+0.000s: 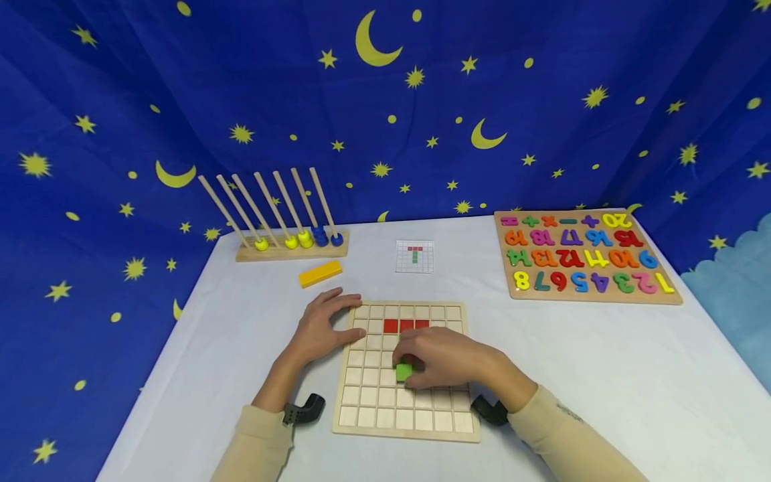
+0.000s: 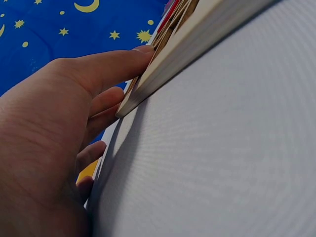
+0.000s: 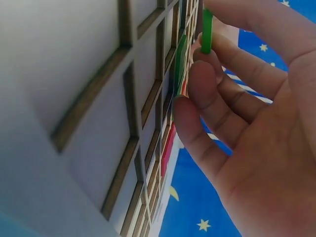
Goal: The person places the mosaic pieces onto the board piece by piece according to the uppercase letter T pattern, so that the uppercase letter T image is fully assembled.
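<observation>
My right hand (image 1: 442, 355) pinches a green square tile (image 3: 207, 34) between thumb and fingers, over the middle of a wooden grid board (image 1: 385, 418). In the right wrist view, another green tile (image 3: 180, 61) lies in the grid beyond the fingertips. Three red tiles (image 1: 390, 326) sit side by side in the board's second row from the top. With its fingers fairly straight, my left hand (image 1: 322, 328) rests at the board's upper left; the left wrist view has its thumb touching the rim (image 2: 163, 64). The right hand hides part of the grid's centre.
Behind the board lies a pattern card (image 1: 415, 257) printed with a red and green T. A yellow-orange block (image 1: 320, 274) and a bead abacus (image 1: 292, 252) with upright rods stand at back left. A wooden number puzzle (image 1: 593, 258) occupies the back right.
</observation>
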`<state>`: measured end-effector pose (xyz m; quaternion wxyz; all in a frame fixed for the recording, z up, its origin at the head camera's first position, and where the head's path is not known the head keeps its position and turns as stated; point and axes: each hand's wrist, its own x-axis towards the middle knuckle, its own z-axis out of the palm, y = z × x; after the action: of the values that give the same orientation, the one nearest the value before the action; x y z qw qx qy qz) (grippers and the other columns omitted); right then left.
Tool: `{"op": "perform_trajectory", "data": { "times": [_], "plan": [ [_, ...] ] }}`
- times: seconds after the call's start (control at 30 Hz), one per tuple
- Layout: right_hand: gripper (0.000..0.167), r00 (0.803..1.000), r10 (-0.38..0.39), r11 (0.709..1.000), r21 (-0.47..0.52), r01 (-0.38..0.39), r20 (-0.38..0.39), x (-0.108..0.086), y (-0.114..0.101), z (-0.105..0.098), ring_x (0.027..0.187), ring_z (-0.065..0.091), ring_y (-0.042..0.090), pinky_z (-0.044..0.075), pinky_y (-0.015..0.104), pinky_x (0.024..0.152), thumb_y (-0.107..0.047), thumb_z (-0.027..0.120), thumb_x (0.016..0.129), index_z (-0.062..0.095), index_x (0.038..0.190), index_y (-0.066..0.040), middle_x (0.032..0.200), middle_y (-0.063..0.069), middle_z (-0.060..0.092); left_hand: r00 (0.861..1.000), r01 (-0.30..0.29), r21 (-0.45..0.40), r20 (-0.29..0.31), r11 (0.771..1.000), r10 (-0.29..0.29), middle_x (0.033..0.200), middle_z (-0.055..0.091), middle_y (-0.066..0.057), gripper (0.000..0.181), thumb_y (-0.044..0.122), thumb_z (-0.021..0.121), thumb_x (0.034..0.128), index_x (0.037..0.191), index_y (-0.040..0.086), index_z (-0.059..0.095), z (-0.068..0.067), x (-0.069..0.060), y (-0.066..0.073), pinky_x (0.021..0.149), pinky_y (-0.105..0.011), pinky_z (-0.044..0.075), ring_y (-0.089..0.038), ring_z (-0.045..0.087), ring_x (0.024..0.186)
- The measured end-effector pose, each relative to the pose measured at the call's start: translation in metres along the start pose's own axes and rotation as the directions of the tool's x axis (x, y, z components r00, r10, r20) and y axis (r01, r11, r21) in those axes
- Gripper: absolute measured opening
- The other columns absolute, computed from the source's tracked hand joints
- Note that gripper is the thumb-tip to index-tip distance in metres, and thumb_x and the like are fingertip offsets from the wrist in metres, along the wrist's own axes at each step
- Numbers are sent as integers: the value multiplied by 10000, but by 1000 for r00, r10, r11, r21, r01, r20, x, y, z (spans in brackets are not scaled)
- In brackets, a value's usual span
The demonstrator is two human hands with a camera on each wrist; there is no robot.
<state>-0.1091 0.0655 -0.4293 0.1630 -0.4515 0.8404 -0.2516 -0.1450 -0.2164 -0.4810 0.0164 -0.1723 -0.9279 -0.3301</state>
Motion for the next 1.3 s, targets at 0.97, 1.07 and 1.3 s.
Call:
{"op": "perform_trajectory", "data": {
  "times": [0.97,1.07,1.3],
  "plan": [
    [235,991,67,998,23,-64,-115,-19,17,-13,759,534,81,454,252,655,-325,685,883,700,1083,-202,880,-113,587,998,49,-2,49,999,-49,1386,504,101,615,505,779,751,1296,277,609,0,0,6,1080,-588,213,-214,279,1386],
    [252,978,101,995,-5,-104,-185,-33,26,-19,782,547,86,468,263,694,-349,679,888,694,1099,-212,932,-118,597,996,40,30,81,999,-43,1398,496,96,584,481,758,786,1298,243,607,0,-1,10,1092,-569,214,-216,270,1394],
    [374,906,111,946,-235,-222,-408,-73,50,-26,1002,559,147,443,390,895,-421,704,840,685,1131,-187,1091,-59,615,997,-44,159,76,986,32,1435,465,17,484,418,716,848,1266,191,624,-13,-7,19,1075,-531,280,-242,350,1354]
  ]
}}
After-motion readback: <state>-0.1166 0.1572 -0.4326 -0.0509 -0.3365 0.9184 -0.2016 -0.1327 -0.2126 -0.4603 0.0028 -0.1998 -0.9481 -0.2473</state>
